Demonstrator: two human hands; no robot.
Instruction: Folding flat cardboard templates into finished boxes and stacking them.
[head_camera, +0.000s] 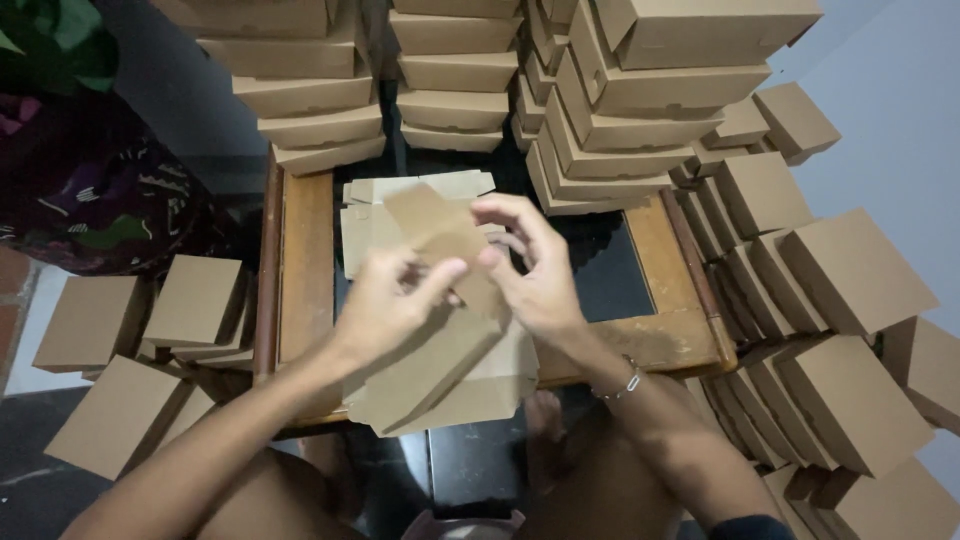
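Everywhere around the low wooden desk (305, 270) stand stacks of finished brown cardboard boxes (640, 90), piled high at the far edge and leaning in rows on the floor to both sides. On the desk's dark inset lies a small pile of flat, die-cut blanks (365, 215), and over its near edge, in front of the person's knees, hangs the half-folded cardboard box blank (440, 370) being worked. The left hand (385, 300) pinches a raised flap of this blank between thumb and fingers, its grip closed on the card; the right hand (535, 270) holds the same flap from the other side, fingers curled and closed on its upper edge. To fold well here, I judge that both hands should press along the scored crease rather than mid-panel, keeping the flap square so its tab meets the slot without buckling. A thin bracelet (625, 383) sits on the right wrist.
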